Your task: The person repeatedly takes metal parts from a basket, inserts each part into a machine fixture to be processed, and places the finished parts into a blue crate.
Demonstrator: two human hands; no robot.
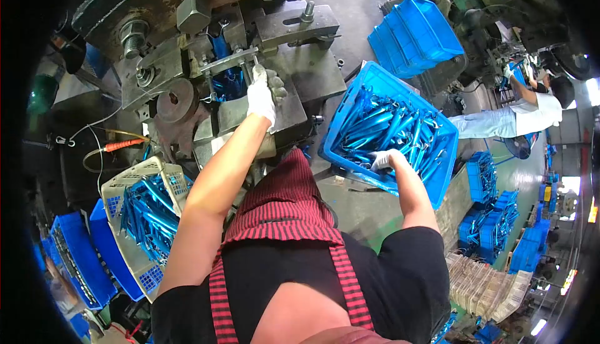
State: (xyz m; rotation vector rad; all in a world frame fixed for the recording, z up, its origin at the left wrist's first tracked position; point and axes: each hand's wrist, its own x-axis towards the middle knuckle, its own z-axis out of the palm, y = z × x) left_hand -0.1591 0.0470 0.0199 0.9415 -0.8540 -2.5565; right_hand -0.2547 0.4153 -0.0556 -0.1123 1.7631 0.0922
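Observation:
My left hand (263,95), in a white glove with grey on the fingers, is at the press tooling. Its fingers look curled beside the end of a flat metal bar (230,61); what they hold, if anything, is hidden. Under the bar, shiny blue pieces (230,84) lie in the gap of the tooling. My right hand (382,159), also gloved, reaches into a blue plastic crate (441,189). It touches the heap of long, shiny blue metal parts (394,122) there; its fingertips are not clear enough to show a grip.
A pale plastic basket (170,178) of similar blue parts stands at lower left, beside blue bins (78,259). Stacked blue crates (412,37) stand beyond my crate. A heavy bolted press (181,6) overhangs the tooling. Another person (531,116) works at a machine on the right.

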